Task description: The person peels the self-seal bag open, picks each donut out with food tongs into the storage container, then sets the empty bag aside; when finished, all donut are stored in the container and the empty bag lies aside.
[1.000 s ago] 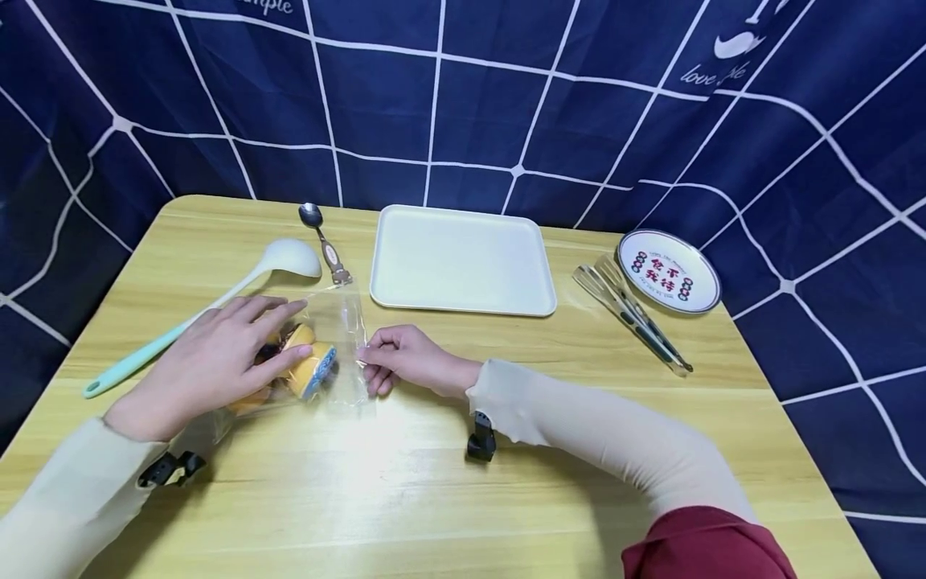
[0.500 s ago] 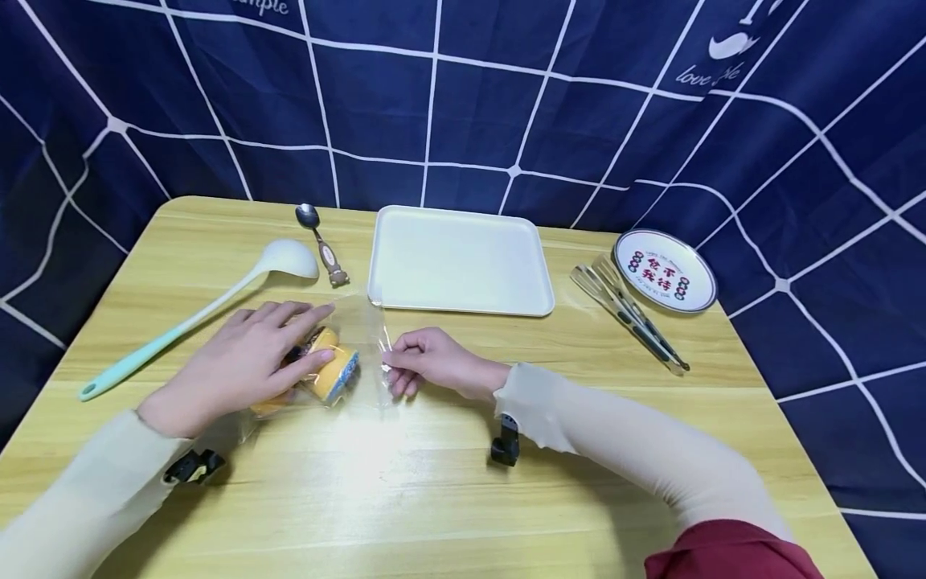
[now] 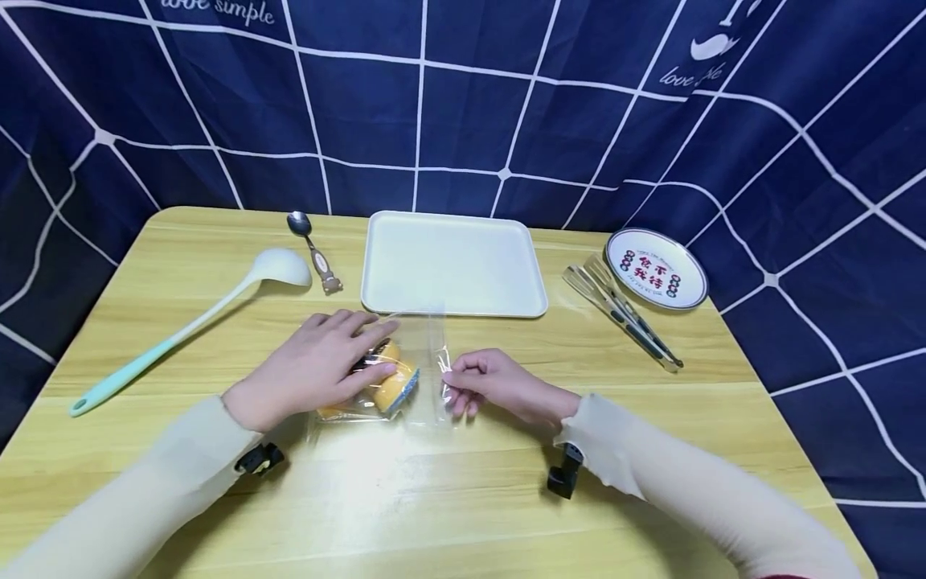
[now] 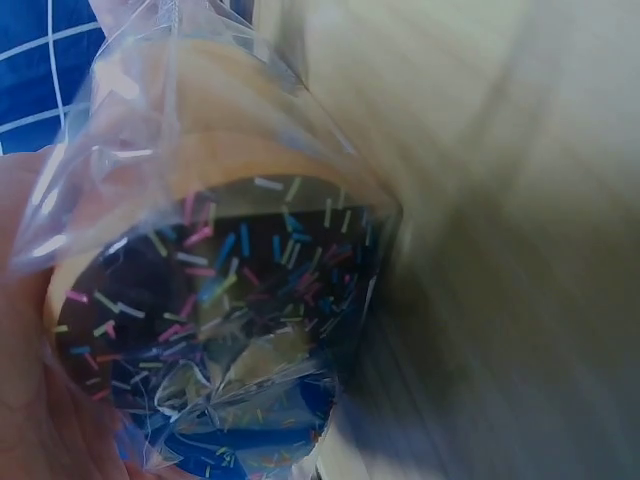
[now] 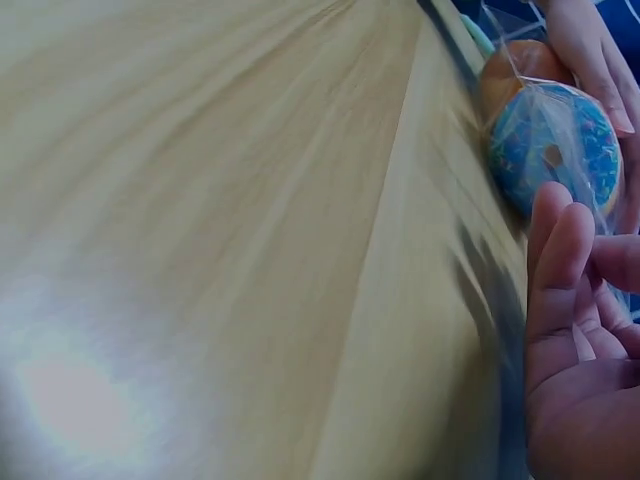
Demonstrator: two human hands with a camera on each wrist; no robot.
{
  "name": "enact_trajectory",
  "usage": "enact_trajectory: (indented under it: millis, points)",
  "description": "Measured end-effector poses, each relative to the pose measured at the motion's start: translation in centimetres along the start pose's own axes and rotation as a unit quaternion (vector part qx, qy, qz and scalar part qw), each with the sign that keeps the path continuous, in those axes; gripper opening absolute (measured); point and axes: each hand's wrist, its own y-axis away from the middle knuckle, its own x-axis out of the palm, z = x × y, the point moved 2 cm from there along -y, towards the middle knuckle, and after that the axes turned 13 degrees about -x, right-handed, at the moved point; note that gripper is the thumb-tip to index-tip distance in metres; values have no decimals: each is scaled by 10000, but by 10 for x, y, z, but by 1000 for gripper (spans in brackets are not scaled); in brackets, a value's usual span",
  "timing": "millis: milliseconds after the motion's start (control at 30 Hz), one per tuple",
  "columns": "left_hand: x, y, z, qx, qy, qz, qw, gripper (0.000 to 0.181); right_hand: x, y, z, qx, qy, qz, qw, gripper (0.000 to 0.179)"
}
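Note:
A clear plastic bag (image 3: 425, 346) lies on the table in front of the white tray, with doughnuts inside. One doughnut (image 3: 395, 389) has blue icing with sprinkles; another, dark-iced doughnut (image 4: 220, 270) fills much of the left wrist view. My left hand (image 3: 311, 374) lies over the bag, thumb on the near side and fingers on the far side of the doughnuts, holding them through the plastic. Between thumb and fingertips my right hand (image 3: 499, 384) pinches the bag's right edge. The left hand covers part of the doughnuts in the head view.
A white tray (image 3: 454, 265) stands behind the bag. To the left lie a ladle (image 3: 217, 310) with a mint handle and a small spoon (image 3: 316, 253). Tongs (image 3: 624, 314) and a patterned plate (image 3: 657, 269) are at the right. A dark blue cloth (image 3: 362, 96) hangs behind.
Both hands and the bag of doughnuts have moved to the right across the table. The right hand has kept its pinch on the bag's edge. The head view has shifted slightly.

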Motion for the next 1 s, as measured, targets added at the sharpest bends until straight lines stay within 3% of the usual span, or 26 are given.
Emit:
enact_trajectory:
  millis: [133,433,767,900,1000]
  points:
    - [5,-8,-13,259,-24,-19,9997,65,-9,16,-2,10,18,-128,9999,17]
    - [11,-14,-31,487,-76,-68,9988,64,-20,37,-6,40,-127,-350,9993,15]
    - [10,-18,-33,487,44,30,9988,65,-24,39,-6,151,-122,-185,9996,20]
    - [5,-24,-31,453,330,121,9984,66,-35,36,-1,155,211,-136,9996,27]
    - [-2,-31,-25,372,671,293,9966,64,-45,28,6,-75,633,-359,9973,28]
